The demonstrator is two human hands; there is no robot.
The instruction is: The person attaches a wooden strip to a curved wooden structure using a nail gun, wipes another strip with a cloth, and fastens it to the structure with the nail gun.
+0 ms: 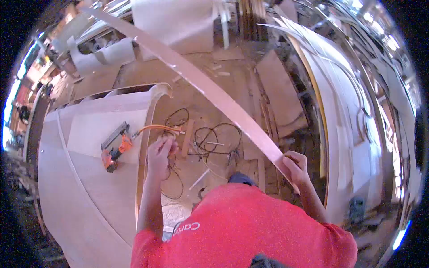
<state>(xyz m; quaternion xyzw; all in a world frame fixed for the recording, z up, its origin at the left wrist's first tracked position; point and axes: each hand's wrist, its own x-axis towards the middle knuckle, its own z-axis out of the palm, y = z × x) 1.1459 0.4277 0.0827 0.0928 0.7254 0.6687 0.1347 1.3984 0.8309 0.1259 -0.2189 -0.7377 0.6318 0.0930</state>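
Left hand (pixel 161 154), bare, is raised beside the right edge of a broad, pale, flat panel (pixel 100 192), its fingers curled in towards the thumb; whether they pinch something small, I cannot tell. On that panel lies an orange-and-dark-grey handheld power tool (pixel 125 143), and an orange hose (pixel 154 127) runs rightward from it, passing just beyond the fingers. Further right, a short brown wooden block (pixel 189 138) and thin dark looped cables (pixel 210 153) lie on the floor. Above them, a long, flat, pinkish-brown strip (pixel 201 81) slants from the upper left down to the bare right hand (pixel 297 168), which grips it near its lower end. Rightmost, large pale sheets (pixel 339 107) lie lengthwise.
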